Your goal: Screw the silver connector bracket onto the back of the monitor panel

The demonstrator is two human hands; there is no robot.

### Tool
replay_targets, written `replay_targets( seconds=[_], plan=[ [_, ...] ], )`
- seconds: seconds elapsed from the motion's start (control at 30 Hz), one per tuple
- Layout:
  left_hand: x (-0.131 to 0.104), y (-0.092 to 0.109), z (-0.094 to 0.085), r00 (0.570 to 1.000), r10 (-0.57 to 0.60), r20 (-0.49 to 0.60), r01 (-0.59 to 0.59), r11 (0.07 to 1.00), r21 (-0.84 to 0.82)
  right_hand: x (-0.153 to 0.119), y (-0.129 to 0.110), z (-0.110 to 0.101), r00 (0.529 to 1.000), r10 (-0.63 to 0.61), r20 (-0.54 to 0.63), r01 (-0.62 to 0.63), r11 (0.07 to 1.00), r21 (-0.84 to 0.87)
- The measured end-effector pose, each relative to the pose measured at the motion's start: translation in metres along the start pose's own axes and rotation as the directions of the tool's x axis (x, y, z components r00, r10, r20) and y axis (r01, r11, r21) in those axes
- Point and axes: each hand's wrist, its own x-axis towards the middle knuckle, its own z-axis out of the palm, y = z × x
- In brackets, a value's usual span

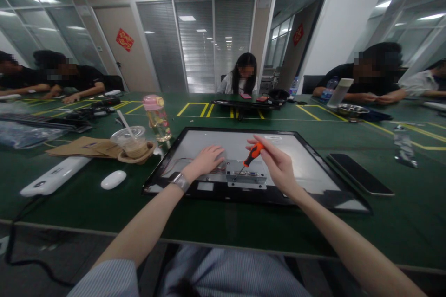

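A flat display panel with a black frame lies face down on the green table in front of me. My right hand grips an orange and black screwdriver, tilted, its tip down at a metal bracket that carries connectors near the panel's front edge. My left hand rests on the panel just left of the bracket, fingers stretched out, with thin wires beside it. What lies under the left fingertips is partly hidden.
Left of the panel are a white mouse-like case, a white power strip, an iced drink cup in a holder and a pink-lidded bottle. A black phone lies to the right. Several people sit around the table.
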Motion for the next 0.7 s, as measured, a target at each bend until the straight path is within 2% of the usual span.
replay_targets(
  seconds=[0.17,0.5,0.7],
  plan=[
    [0.0002,-0.0004,0.0002,1.000,0.015,0.006,-0.015,1.000,-0.002,0.0024,-0.0008,0.0000,0.995,-0.030,-0.098,0.017,0.992,-0.124],
    [0.0018,-0.0029,0.0038,1.000,0.013,-0.004,-0.013,1.000,0.010,0.0017,-0.0058,0.0019,0.992,-0.014,-0.123,0.004,0.997,-0.075],
    [0.0005,-0.0021,0.0028,1.000,0.018,-0.012,-0.018,1.000,0.007,0.0011,-0.0085,0.0019,0.995,0.081,-0.055,-0.079,0.996,0.048]
  ],
)
